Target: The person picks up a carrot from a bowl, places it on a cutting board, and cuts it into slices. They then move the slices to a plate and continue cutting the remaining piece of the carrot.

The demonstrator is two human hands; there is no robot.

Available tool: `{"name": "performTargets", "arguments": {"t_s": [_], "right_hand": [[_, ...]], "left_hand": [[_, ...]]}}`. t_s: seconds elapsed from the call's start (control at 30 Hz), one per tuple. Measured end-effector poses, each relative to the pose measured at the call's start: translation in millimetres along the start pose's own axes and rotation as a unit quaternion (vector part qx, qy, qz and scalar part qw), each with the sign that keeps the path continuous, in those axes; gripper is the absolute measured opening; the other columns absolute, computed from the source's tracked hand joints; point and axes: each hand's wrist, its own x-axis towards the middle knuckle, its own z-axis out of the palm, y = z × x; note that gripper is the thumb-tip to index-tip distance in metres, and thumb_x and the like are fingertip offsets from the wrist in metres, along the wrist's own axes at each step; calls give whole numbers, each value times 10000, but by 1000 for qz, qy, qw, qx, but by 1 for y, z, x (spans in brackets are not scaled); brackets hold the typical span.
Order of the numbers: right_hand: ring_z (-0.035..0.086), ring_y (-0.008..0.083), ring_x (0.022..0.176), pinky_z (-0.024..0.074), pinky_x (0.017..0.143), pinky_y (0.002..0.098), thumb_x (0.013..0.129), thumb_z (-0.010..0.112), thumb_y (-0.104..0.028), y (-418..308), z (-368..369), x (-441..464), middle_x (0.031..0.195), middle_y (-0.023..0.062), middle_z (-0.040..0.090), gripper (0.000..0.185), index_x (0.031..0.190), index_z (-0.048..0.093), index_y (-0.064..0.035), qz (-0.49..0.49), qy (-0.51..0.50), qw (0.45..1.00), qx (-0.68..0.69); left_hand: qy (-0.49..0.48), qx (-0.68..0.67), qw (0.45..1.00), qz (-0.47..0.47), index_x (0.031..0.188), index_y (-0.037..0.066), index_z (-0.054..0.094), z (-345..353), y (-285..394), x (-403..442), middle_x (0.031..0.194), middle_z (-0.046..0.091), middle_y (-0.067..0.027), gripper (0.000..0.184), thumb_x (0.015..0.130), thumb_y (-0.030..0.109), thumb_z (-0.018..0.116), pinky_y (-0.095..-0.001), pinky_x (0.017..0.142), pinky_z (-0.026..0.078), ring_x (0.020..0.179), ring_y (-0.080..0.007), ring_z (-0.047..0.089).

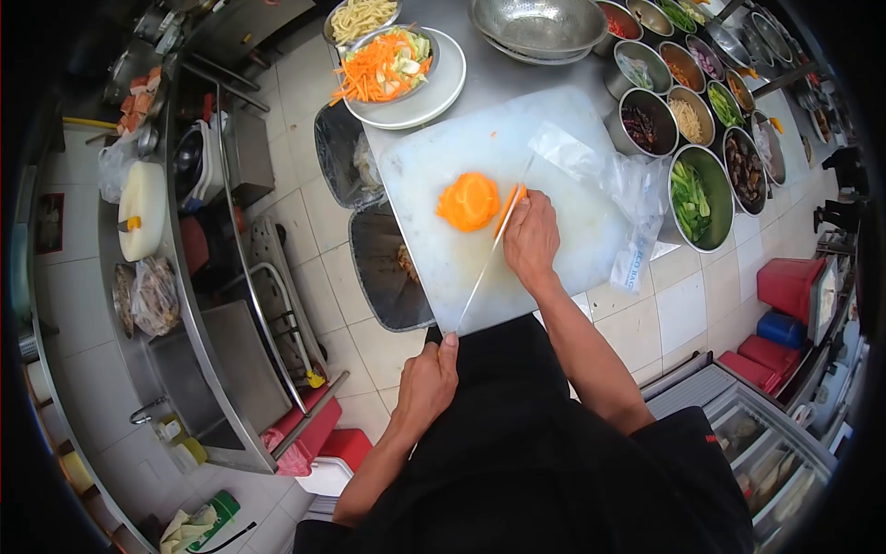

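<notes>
My left hand (428, 377) is closed round the handle of a kitchen knife at the near edge of the white cutting board (420, 166). The long, thin knife blade (480, 277) points away from me across the board, seen nearly edge-on. My right hand (532, 235) is closed on a piece of carrot (510, 208), its fingertips right beside the blade. Left of the blade lies a small pile of round carrot slices (468, 201). A crumpled clear plastic bag (637, 194) rests on the board's right side and hangs over its edge.
Behind the board stand a bowl of shredded carrot (386, 66) on a white plate (448, 88) and a metal colander (540, 26). Several metal containers, one with green vegetables (690, 201), line the right. Lined bins (383, 268) sit below the left edge. A sink (231, 355) is farther left.
</notes>
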Motion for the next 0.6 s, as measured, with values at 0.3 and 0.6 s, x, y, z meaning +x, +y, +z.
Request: {"name": "performTargets", "arguments": {"t_s": [0.3, 0.6], "right_hand": [[549, 380, 869, 441, 755, 493, 981, 398, -182, 1, 0, 0, 930, 181, 568, 214, 1027, 531, -21, -9, 10, 1000, 3], [549, 376, 887, 441, 764, 489, 975, 410, -179, 0, -2, -1, 954, 178, 574, 203, 1023, 539, -29, 0, 5, 1000, 16]], "left_hand": [[-24, 39, 999, -28, 766, -68, 562, -12, -16, -25, 702, 585, -356, 609, 1009, 464, 393, -572, 659, 451, 721, -548, 584], [-2, 65, 998, 3, 742, -84, 577, 16, -3, 30, 702, 559, -363, 621, 1025, 423, 356, -561, 708, 437, 768, -556, 567]]}}
